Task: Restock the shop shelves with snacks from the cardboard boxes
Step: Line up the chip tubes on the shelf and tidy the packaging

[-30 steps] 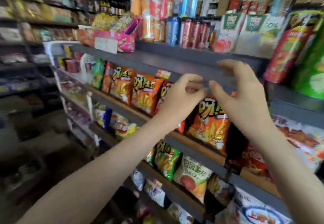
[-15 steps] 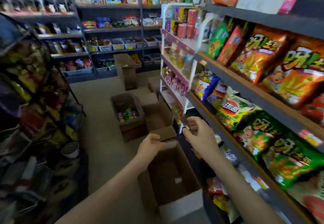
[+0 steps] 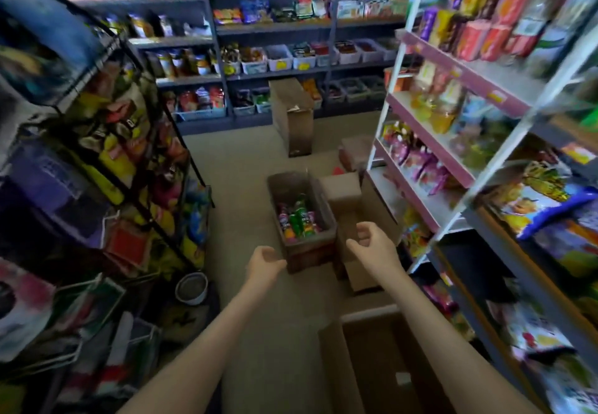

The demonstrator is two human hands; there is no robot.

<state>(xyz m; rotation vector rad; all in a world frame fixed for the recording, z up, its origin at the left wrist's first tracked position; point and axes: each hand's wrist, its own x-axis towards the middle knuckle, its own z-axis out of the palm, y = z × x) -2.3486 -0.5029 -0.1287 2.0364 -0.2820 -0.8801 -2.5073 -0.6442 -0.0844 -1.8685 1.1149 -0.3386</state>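
Hands outstretched over aisle floor — left hand [image 3: 263, 264] and right hand [image 3: 372, 241] loosely curled, empty, near cardboard box [image 3: 305, 251] of snack cans [image 3: 296, 221], white rack [image 3: 453, 141] right.

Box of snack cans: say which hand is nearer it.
Left. The left hand hovers at the near-left corner of the box; the right hand is off its right side.
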